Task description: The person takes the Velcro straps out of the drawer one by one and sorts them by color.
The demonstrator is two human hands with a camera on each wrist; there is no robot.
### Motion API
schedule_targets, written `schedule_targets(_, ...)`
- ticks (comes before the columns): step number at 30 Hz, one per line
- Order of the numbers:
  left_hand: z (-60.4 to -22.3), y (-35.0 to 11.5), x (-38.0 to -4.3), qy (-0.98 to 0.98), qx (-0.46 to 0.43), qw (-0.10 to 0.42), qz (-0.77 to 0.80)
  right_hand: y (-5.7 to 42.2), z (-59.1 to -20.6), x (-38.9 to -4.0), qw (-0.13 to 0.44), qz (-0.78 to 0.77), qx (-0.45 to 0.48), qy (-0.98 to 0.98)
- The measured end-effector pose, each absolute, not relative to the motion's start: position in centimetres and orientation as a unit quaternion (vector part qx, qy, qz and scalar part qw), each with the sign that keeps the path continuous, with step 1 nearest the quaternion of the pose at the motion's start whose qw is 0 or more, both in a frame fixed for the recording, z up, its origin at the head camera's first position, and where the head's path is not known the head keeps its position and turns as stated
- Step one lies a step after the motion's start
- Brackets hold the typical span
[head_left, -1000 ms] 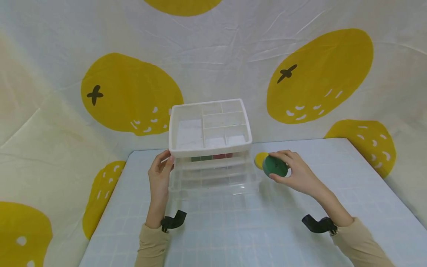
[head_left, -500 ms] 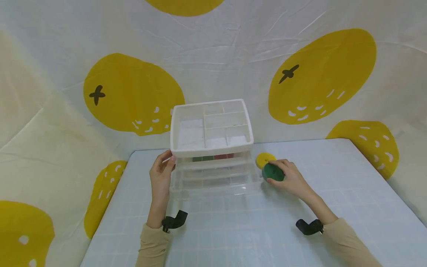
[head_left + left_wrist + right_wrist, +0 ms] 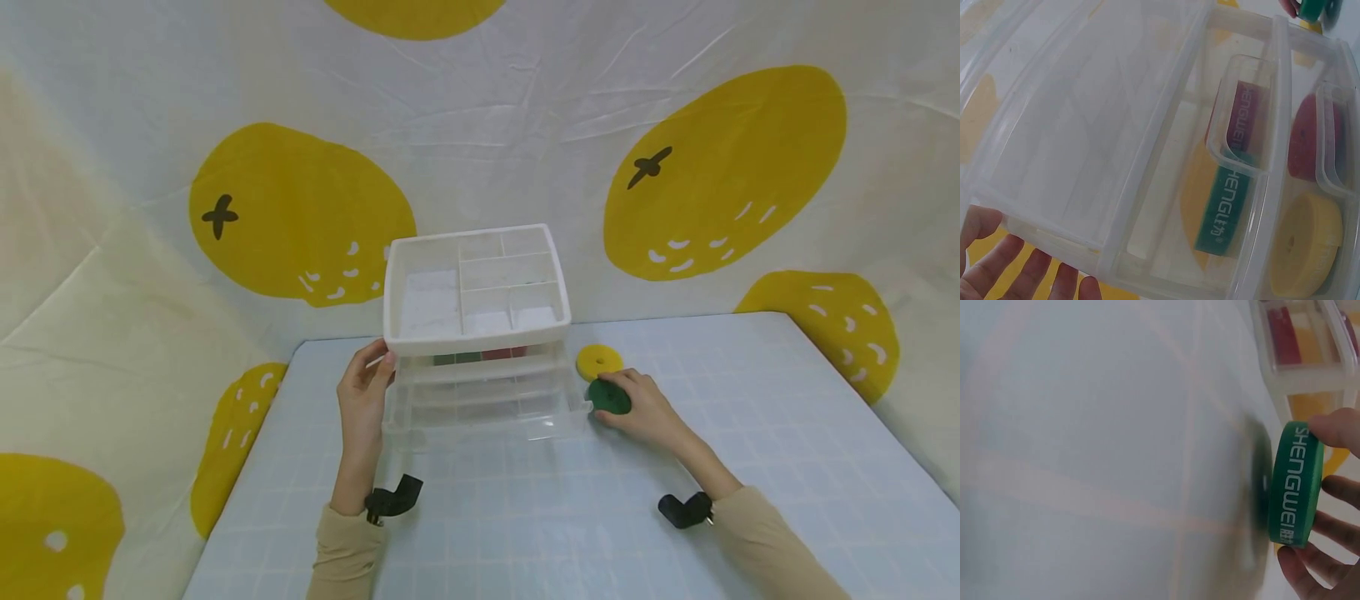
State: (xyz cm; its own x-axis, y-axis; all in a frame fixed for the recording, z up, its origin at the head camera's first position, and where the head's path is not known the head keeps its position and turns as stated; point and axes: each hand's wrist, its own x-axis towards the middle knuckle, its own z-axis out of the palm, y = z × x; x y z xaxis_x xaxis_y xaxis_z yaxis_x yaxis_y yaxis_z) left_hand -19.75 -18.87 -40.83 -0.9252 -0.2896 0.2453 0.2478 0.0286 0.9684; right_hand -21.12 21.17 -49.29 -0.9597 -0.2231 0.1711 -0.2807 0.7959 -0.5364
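Note:
In the head view my right hand (image 3: 641, 408) pinches a green roll of electrical tape (image 3: 610, 397) by its edge, close over the table at the right side of a clear plastic drawer organizer (image 3: 480, 392). White lettering shows on the green roll (image 3: 1296, 483) in the right wrist view. A yellow tape roll (image 3: 599, 362) lies flat just behind it. My left hand (image 3: 364, 387) touches the organizer's left side below the white top tray (image 3: 477, 343). The left fingertips (image 3: 1034, 270) line its edge in the left wrist view, nothing held in the palm.
Inside the organizer the left wrist view shows a green roll (image 3: 1222, 212), a lettered red roll (image 3: 1244, 119), another red roll (image 3: 1304, 137) and a yellow roll (image 3: 1304, 244). A fruit-print cloth (image 3: 487, 150) hangs behind the pale checked table (image 3: 487, 533).
My right hand has lowered the green tape roll and brought it slightly left and toward me, uncovering the yellow roll behind. The left hand stays on the organizer.

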Motion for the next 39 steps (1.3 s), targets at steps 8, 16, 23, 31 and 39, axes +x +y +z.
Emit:
schedule_targets(8,-40.8,-18.9,-19.7,-0.693,0.015,0.193,-0.695,21.1,-49.8,-21.2,0.043,0.284,0.135,-0.948)
schedule_targets(16,-40.8,-18.9,-19.6,-0.694,0.014,0.194,-0.693,21.0,-49.7,-20.9,0.034,0.276,0.135,-0.951)
schedule_targets(23,-40.7,-18.8,-19.6,-0.692,0.017,0.193,-0.696,20.9,-49.4,-20.7,0.027,0.265,0.143,-0.953)
schedule_targets(31,-40.7,-18.7,-19.6,-0.69,0.015,0.197,-0.696,20.9,-48.6,-20.6,0.004,0.245,0.153,-0.957)
schedule_targets(39,-40.7,-18.8,-19.6,-0.688,0.015,0.198,-0.698,20.9,-48.2,-20.0,0.018,0.241,0.15,-0.959)
